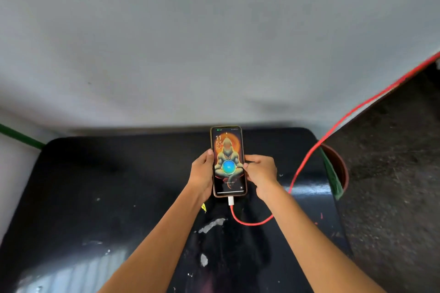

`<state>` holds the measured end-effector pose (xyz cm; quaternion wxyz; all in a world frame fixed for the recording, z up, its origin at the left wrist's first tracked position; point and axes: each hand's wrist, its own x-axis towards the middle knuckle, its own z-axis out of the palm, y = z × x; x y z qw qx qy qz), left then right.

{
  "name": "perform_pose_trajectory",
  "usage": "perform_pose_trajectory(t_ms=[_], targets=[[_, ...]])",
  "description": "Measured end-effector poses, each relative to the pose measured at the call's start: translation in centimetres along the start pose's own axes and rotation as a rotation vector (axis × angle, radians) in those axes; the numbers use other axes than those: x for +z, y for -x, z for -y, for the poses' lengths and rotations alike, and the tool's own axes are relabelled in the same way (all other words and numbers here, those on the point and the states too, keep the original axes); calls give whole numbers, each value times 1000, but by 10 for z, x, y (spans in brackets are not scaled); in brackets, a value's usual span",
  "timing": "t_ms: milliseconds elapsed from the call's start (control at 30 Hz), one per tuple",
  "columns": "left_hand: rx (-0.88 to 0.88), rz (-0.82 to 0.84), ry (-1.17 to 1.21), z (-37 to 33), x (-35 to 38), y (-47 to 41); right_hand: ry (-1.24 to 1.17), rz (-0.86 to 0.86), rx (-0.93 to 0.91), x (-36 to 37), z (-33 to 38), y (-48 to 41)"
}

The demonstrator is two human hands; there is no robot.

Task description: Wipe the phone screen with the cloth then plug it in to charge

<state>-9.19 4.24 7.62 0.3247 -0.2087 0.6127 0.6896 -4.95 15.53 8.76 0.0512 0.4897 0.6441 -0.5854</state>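
Observation:
The phone (pixel 228 150) is held upright over the black table (pixel 119 185), its screen lit with a colourful wallpaper, a clock and a round charging badge. My left hand (pixel 202 173) grips its left edge and my right hand (pixel 260 173) grips its right edge. A red charging cable (pixel 307 157) with a white plug (pixel 231 200) is in the phone's bottom port; it loops under my right wrist and runs up to the right. No cloth is in view.
A grey wall (pixel 214 43) rises right behind the table. A dark red round pot (pixel 342 169) with a green strip stands off the table's right edge on the rough dark floor (pixel 392 173). A green rod (pixel 21 135) shows at far left.

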Motion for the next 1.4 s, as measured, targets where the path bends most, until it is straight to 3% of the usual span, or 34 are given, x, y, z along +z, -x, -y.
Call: perform_pose_trajectory(t_ms=[233,400,833,1033,1267,1400], targets=[[-22,-91,-243,61,-17,-49,107,-27,11,15,-63,-41],[94,-230,-465,74,-19,-64,146,-79,16,17,-81,-59],[134,-383,-484,88,-20,-75,311,-130,-94,22,-95,-72],[172,-463,-520,89,-16,-75,297,-150,-62,24,-96,-69],[241,-373,-649,91,-19,-64,359,-177,-99,29,-93,-61],[400,-332,-923,82,-18,-46,576,-213,-341,35,-89,-38]])
